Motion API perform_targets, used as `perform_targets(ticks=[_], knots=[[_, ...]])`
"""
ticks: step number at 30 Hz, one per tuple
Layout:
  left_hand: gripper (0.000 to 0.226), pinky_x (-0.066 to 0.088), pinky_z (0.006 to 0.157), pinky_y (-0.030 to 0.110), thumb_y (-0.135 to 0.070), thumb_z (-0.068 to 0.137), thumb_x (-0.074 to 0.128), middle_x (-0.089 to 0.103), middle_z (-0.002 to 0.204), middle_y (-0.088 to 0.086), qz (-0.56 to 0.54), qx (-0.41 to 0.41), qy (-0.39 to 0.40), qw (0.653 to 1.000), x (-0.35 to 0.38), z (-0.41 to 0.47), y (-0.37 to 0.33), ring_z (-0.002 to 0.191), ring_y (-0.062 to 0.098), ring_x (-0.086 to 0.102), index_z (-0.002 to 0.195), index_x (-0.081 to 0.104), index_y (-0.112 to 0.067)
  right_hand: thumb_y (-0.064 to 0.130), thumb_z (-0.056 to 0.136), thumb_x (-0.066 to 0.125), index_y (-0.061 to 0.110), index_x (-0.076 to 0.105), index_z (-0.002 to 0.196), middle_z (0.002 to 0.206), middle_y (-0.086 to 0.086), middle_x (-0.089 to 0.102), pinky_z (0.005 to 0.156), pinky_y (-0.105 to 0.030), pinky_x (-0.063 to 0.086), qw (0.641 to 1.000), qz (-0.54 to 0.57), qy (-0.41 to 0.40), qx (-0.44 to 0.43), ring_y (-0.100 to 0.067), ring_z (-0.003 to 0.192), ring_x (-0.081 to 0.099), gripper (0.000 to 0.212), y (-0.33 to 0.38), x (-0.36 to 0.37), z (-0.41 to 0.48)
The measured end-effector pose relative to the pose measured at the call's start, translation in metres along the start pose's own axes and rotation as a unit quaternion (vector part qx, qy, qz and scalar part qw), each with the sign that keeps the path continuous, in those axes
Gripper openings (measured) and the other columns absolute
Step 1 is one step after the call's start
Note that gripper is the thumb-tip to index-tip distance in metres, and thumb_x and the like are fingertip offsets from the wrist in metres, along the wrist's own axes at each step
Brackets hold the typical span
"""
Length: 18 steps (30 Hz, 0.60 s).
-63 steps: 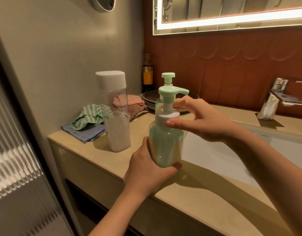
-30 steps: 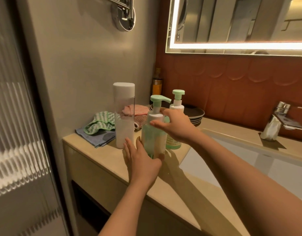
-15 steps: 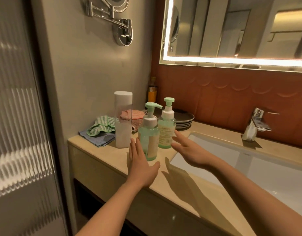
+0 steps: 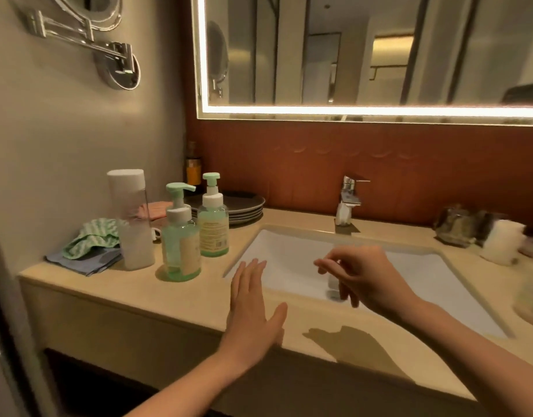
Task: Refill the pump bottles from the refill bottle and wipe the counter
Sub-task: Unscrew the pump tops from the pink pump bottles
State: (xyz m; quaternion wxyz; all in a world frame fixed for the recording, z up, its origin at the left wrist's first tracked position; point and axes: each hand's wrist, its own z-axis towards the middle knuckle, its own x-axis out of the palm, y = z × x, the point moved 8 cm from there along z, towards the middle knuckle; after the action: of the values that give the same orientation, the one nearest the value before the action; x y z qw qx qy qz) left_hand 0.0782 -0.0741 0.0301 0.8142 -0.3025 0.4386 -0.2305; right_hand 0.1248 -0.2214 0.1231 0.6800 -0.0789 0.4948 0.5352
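Observation:
Two green pump bottles stand on the beige counter (image 4: 175,299) left of the sink: the nearer pump bottle (image 4: 181,245) and, behind it, the labelled pump bottle (image 4: 213,225). The tall clear refill bottle (image 4: 133,224) with a white cap stands to their left. A green striped cloth (image 4: 90,237) lies on a blue cloth (image 4: 84,261) by the wall. My left hand (image 4: 253,308) hovers flat, fingers straight, over the counter's front edge, holding nothing. My right hand (image 4: 361,276) hangs over the sink (image 4: 289,254) with fingers loosely bent and empty.
A chrome faucet (image 4: 348,203) rises behind the sink. Stacked dark plates (image 4: 241,207) and a pink towel (image 4: 157,207) sit behind the bottles, with a dark bottle (image 4: 193,167) in the corner. Small items (image 4: 482,233) crowd the right end. A swing-arm mirror (image 4: 108,55) juts from the left wall.
Both hands let go of the nearer pump bottle, which now stands on the counter, and drew back to the right, over the sink's front. The view swung right and up.

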Motion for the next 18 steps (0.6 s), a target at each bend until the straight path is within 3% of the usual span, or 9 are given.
perform_targets(ticks=[3, 7, 12, 15, 18], knots=[[0.069, 0.018, 0.117, 0.033, -0.029, 0.091, 0.058, 0.006, 0.151, -0.015, -0.004, 0.051, 0.049, 0.998, 0.035, 0.004, -0.044, 0.137, 0.0, 0.004, 0.142, 0.013, -0.034, 0.06, 0.074, 0.043, 0.023, 0.062, 0.074, 0.047, 0.017, 0.047, 0.047, -0.008, 0.042, 0.996, -0.078, -0.051, -0.008, 0.002, 0.05, 0.057, 0.041, -0.013, -0.031, -0.025], [0.064, 0.017, 0.101, 0.008, -0.031, 0.09, 0.059, 0.019, 0.147, -0.014, -0.039, 0.102, 0.081, 0.991, 0.072, 0.009, -0.094, 0.119, -0.01, 0.015, 0.141, 0.02, -0.035, 0.06, 0.078, 0.046, 0.025, 0.056, 0.066, 0.046, 0.022, 0.039, 0.048, -0.006, 0.038, 0.978, -0.169, -0.117, -0.024, 0.005, 0.038, 0.044, 0.038, -0.027, -0.069, -0.057], [0.062, 0.028, 0.109, 0.026, -0.033, 0.089, 0.06, 0.025, 0.147, -0.016, -0.116, 0.121, 0.142, 0.976, 0.134, 0.014, -0.154, 0.129, 0.001, 0.027, 0.139, 0.023, -0.038, 0.063, 0.08, 0.046, 0.023, 0.056, 0.073, 0.05, 0.022, 0.034, 0.042, -0.006, 0.033, 0.966, -0.192, -0.173, 0.004, 0.007, 0.039, 0.039, 0.042, -0.053, -0.121, -0.108], [0.062, 0.028, 0.1, 0.02, -0.033, 0.088, 0.062, 0.028, 0.146, -0.016, -0.156, 0.117, 0.177, 0.965, 0.173, 0.016, -0.181, 0.126, 0.0, 0.032, 0.138, 0.025, -0.038, 0.066, 0.078, 0.047, 0.022, 0.055, 0.075, 0.052, 0.02, 0.034, 0.042, -0.007, 0.029, 0.953, -0.215, -0.209, 0.034, 0.007, 0.04, 0.036, 0.045, -0.074, -0.151, -0.135], [0.064, 0.029, 0.095, 0.016, -0.034, 0.085, 0.065, 0.033, 0.141, -0.018, -0.199, 0.114, 0.215, 0.949, 0.211, 0.016, -0.203, 0.12, -0.002, 0.036, 0.136, 0.028, -0.039, 0.072, 0.078, 0.045, 0.019, 0.055, 0.078, 0.056, 0.013, 0.048, 0.046, -0.01, 0.036, 0.939, -0.23, -0.245, 0.071, 0.003, 0.046, 0.044, 0.054, -0.098, -0.179, -0.164]])
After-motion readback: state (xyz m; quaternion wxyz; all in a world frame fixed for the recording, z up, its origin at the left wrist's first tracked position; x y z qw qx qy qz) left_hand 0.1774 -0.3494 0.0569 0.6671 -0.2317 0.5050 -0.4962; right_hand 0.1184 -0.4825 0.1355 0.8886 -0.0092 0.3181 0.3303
